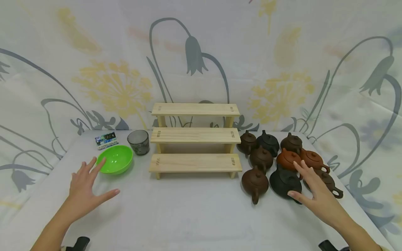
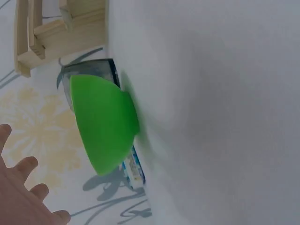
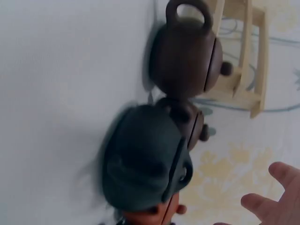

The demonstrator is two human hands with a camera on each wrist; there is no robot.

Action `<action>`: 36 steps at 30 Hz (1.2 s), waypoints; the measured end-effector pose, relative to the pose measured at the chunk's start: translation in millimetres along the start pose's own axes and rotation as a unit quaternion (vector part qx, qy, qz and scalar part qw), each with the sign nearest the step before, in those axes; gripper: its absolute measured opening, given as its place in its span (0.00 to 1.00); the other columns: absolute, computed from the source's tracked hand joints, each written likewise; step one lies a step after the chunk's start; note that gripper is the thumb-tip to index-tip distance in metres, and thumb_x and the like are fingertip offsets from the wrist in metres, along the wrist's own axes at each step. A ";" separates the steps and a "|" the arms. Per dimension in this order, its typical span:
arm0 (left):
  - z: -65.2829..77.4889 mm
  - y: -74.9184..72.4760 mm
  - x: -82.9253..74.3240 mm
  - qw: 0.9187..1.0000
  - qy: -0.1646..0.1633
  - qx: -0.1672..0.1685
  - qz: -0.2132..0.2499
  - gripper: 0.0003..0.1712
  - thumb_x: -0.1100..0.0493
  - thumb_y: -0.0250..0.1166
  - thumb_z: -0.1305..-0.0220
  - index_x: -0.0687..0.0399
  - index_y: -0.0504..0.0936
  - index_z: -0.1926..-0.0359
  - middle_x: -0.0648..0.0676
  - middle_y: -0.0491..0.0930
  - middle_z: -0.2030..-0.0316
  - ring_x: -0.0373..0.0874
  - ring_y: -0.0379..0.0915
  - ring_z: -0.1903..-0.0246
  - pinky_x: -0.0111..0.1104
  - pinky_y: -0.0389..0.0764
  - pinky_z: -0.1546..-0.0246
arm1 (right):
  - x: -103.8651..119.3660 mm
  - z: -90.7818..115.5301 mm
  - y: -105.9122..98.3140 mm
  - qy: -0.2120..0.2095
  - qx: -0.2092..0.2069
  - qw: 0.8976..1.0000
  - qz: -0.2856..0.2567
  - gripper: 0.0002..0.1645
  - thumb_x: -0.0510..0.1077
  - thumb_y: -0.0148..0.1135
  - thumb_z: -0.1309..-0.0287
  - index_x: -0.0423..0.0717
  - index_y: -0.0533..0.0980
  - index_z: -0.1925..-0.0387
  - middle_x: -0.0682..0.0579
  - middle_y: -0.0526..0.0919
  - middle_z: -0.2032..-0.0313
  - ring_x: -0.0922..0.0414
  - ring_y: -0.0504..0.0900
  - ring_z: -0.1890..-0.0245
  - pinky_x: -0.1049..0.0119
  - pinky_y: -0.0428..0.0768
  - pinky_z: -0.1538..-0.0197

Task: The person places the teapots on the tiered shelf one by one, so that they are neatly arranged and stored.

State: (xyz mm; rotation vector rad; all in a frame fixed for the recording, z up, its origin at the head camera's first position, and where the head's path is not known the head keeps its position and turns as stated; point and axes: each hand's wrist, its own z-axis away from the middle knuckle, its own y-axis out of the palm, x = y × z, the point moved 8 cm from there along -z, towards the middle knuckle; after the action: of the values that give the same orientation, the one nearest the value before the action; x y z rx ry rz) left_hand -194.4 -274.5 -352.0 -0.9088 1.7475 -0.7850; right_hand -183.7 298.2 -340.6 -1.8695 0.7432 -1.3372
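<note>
My left hand [image 1: 84, 191] hovers with spread fingers just in front of a bright green bowl [image 1: 117, 159] and holds nothing. In the left wrist view the bowl [image 2: 103, 123] stands upright, apart from the fingertips. On the other side, my right hand [image 1: 320, 198] is spread over a cluster of small clay teapots, also holding nothing. Nearest to it are a black teapot [image 1: 284, 182] and an orange-red teapot [image 1: 286, 159], both partly covered by the hand. A brown teapot [image 1: 255, 183] sits at the cluster's front left; the right wrist view shows its handle [image 3: 190, 7].
A three-tier wooden stand [image 1: 195, 163] is at the centre back. Left of it are a grey glass cup [image 1: 139, 142] and a small patterned packet [image 1: 106, 140]. More teapots, such as a dark one [image 1: 268, 143], crowd at right. A flower-printed cloth [image 1: 201, 87] hangs behind.
</note>
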 end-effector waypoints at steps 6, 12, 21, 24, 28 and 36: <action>-11.9 2.6 -15.9 0.995 -0.014 -0.004 0.095 0.54 0.49 0.71 0.49 0.56 0.49 0.28 0.69 0.46 0.32 0.66 0.30 0.33 0.69 0.38 0.46 | 16.8 0.8 12.0 0.009 0.009 0.999 -0.034 0.50 0.46 0.65 0.44 0.52 0.47 0.28 0.38 0.44 0.30 0.32 0.46 0.35 0.27 0.54 0.51; -25.1 9.4 -25.3 0.990 -0.046 0.001 0.136 0.50 0.50 0.70 0.47 0.52 0.51 0.28 0.67 0.50 0.33 0.70 0.45 0.37 0.68 0.54 0.50 | 24.0 0.3 24.2 0.019 0.015 0.999 -0.027 0.47 0.49 0.66 0.46 0.47 0.54 0.30 0.37 0.52 0.33 0.32 0.59 0.40 0.35 0.62 0.48; -42.1 23.6 -37.6 0.979 -0.016 -0.009 0.204 0.41 0.59 0.67 0.42 0.65 0.57 0.32 0.65 0.57 0.35 0.64 0.52 0.37 0.52 0.60 0.43 | 30.9 2.4 35.7 -0.008 -0.030 0.999 -0.032 0.38 0.49 0.72 0.53 0.41 0.68 0.41 0.45 0.70 0.45 0.45 0.70 0.47 0.89 0.59 0.51; -49.2 28.6 -39.2 0.974 -0.020 -0.012 0.226 0.39 0.60 0.66 0.41 0.67 0.58 0.33 0.66 0.59 0.36 0.62 0.54 0.38 0.49 0.63 0.43 | 28.1 2.1 41.9 0.010 -0.022 0.999 -0.032 0.35 0.51 0.72 0.53 0.42 0.71 0.45 0.48 0.74 0.49 0.49 0.73 0.50 0.81 0.68 0.50; -58.2 38.2 -40.5 0.967 -0.034 0.003 0.253 0.39 0.59 0.64 0.39 0.66 0.57 0.33 0.68 0.60 0.37 0.62 0.55 0.38 0.50 0.63 0.43 | 25.2 0.1 51.6 0.034 0.002 0.998 -0.053 0.32 0.52 0.72 0.53 0.42 0.74 0.48 0.48 0.76 0.52 0.50 0.76 0.52 0.64 0.76 0.51; -74.7 54.7 -40.8 0.954 -0.080 0.038 0.287 0.39 0.54 0.61 0.36 0.62 0.54 0.31 0.67 0.58 0.36 0.61 0.52 0.36 0.50 0.60 0.40 | 16.3 -2.9 67.6 0.101 0.039 0.989 -0.106 0.26 0.50 0.72 0.54 0.39 0.76 0.56 0.49 0.78 0.60 0.53 0.78 0.59 0.66 0.78 0.58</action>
State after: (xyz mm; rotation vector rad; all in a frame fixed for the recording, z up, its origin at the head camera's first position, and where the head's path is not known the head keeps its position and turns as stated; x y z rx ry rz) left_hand -267.1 -204.2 -355.2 -0.3614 1.6982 -0.3787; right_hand -184.8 245.4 -385.9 -1.8083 0.5941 -1.6842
